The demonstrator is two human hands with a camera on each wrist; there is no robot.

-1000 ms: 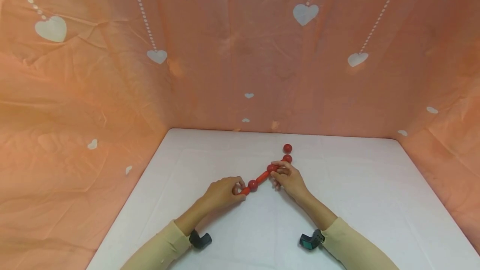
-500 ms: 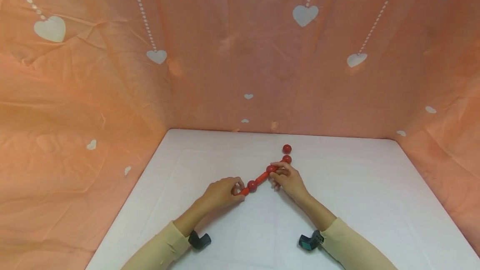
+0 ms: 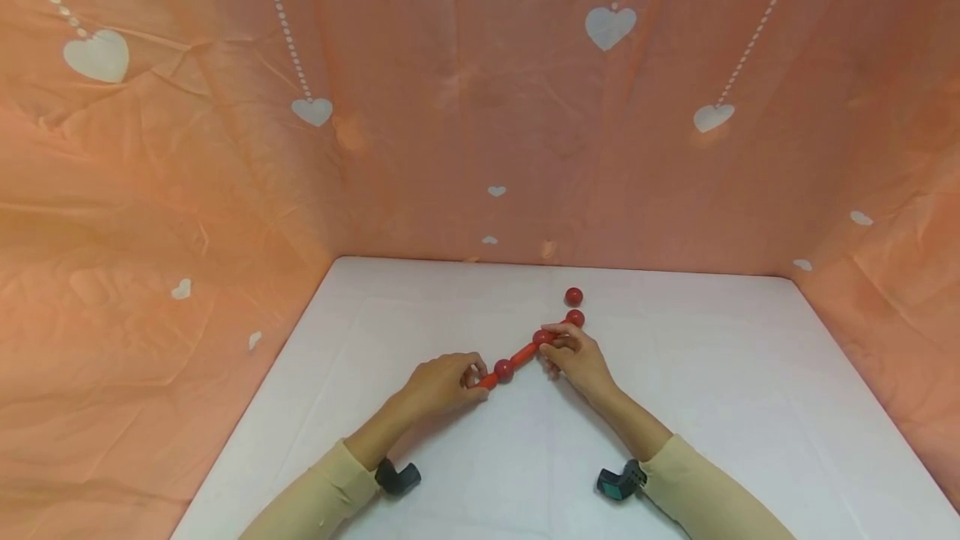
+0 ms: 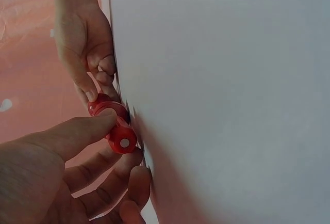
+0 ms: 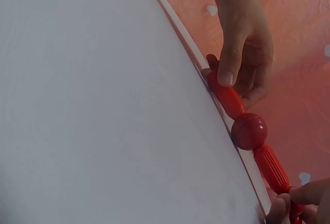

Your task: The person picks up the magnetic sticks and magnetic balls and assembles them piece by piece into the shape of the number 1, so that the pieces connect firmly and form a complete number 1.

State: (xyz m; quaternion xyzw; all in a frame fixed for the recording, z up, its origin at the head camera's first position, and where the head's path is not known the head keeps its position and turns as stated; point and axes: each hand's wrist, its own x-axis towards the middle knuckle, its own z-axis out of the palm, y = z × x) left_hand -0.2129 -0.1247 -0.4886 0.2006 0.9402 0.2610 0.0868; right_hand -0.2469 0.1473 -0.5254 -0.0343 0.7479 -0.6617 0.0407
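A chain of red grooved rods and glossy red balls runs diagonally over the white table. My left hand [image 3: 444, 382] pinches the near-end rod [image 5: 227, 94] between thumb and fingers; the left wrist view shows the rod's end face [image 4: 124, 142] with a pale round spot. Beyond it come a ball [image 3: 504, 370], a second rod [image 3: 524, 354] and another ball [image 3: 542, 337]. My right hand [image 3: 585, 363] pinches the chain at that second ball, its fingers partly hiding the piece behind. A third ball [image 3: 575, 318] shows past the right fingertips.
One more red ball [image 3: 573, 297] lies just behind the third ball, seemingly apart from it. The white table [image 3: 712, 407] is bounded at the back and sides by an orange cloth [image 3: 525, 123] printed with hearts. Dark wrist devices [image 3: 621, 482] sit at both cuffs.
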